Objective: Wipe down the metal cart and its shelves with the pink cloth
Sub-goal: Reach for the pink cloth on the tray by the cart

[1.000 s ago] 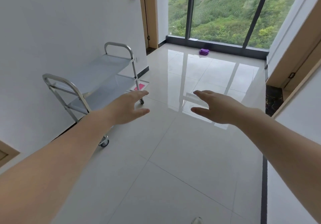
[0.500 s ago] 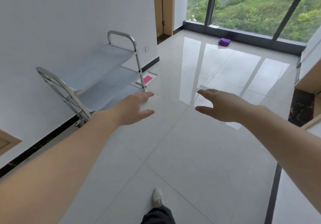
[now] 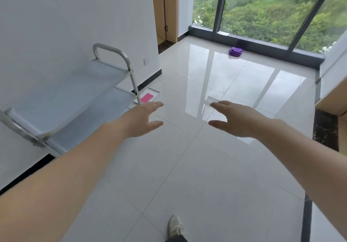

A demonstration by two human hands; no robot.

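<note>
Flanking bare floor, open-fingered hands

No legible txt, labels or nos. anywhere.

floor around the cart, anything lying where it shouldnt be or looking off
Two things lie loose on the tiled floor. A purple cloth sits crumpled by the window frame, far from the metal cart. The pink cloth lies folded on a flat tray on the floor past the cart's far end. No spill or damage shows.
</note>
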